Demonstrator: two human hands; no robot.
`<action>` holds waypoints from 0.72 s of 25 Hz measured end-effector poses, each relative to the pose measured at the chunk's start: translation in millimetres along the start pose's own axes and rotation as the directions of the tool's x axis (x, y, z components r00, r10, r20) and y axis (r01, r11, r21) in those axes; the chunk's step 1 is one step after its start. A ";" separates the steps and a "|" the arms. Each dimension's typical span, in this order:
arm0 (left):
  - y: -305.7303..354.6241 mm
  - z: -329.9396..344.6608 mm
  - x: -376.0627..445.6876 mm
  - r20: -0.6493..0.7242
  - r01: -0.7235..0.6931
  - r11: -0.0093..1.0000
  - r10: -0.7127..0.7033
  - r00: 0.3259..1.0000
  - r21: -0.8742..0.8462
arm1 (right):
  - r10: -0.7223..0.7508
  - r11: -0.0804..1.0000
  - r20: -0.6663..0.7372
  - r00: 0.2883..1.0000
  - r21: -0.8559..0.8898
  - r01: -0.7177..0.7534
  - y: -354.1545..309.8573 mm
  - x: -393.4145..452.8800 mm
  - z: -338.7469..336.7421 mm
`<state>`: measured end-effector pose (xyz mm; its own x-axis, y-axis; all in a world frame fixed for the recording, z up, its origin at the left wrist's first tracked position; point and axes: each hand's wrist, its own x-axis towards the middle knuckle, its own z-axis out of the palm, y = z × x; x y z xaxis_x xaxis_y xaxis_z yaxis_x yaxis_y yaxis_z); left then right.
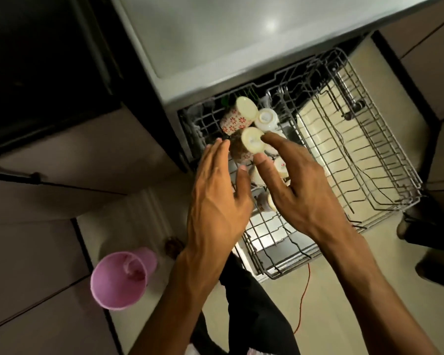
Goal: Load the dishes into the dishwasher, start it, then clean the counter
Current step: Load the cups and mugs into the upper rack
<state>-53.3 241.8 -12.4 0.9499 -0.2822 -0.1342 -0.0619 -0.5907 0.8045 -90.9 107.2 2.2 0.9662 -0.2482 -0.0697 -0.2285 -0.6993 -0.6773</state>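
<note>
Both hands, the left hand (217,185) and right hand (296,185), lay slack-fingered beside the brown patterned ceramic cup (244,147), seemingly just touching; seating it squarely between the grey wire rack (369,155) tines would steady it.

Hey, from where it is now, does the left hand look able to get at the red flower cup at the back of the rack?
Probably yes. The left hand is open beside the brown cup, and the red flower cup lies just beyond its fingertips, with nothing above it. The brown cup crowds its near side.

Two hands (217,201), six cups (237,119), one rack (369,139), one pink bucket (121,278)
</note>
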 end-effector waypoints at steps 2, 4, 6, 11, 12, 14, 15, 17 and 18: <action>7.6 -33.8 0.0 -0.063 -0.004 1.000 0.003 0.998 -0.005 | -0.041 0.999 -0.003 0.999 0.019 0.041 -30.6 3.4 -3.3; 12.8 -63.6 -2.4 -0.109 -0.002 1.000 0.000 0.994 -0.013 | -0.061 0.997 0.008 0.998 0.052 0.061 -57.7 5.1 -3.6; 15.2 -96.6 -6.8 -0.167 0.006 1.000 -0.010 0.986 -0.029 | -0.096 0.993 0.012 0.995 0.077 0.094 -88.0 6.7 -2.2; 15.4 -171.1 -18.8 -0.283 -0.001 0.998 -0.016 0.959 -0.059 | -0.174 0.977 0.015 0.985 0.132 0.170 -161.9 8.7 7.8; 14.6 -184.1 -20.3 -0.297 0.008 0.998 -0.025 0.954 -0.060 | -0.189 0.973 0.019 0.982 0.136 0.185 -173.5 9.8 10.8; 10.7 -210.4 -23.9 -0.324 0.020 0.998 -0.037 0.945 -0.055 | -0.228 0.967 0.026 0.973 0.123 0.223 -196.2 11.0 17.3; 7.4 -224.3 -25.8 -0.344 0.014 0.998 -0.032 0.939 -0.054 | -0.251 0.962 0.030 0.967 0.120 0.246 -207.8 11.3 21.8; 1.7 -250.5 -28.9 -0.383 0.006 0.998 -0.030 0.923 -0.066 | -0.287 0.951 0.043 0.957 0.131 0.279 -232.1 11.8 30.3; -1.5 -261.7 -30.5 -0.403 0.005 0.997 -0.035 0.915 -0.074 | -0.303 0.946 0.049 0.952 0.134 0.294 -243.7 12.4 34.9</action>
<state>-2.0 449.1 141.9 0.9944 0.0667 0.0823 -0.0340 -0.5347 0.8444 -19.1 297.9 140.8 0.9946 0.0083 0.1032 0.0841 -0.6453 -0.7593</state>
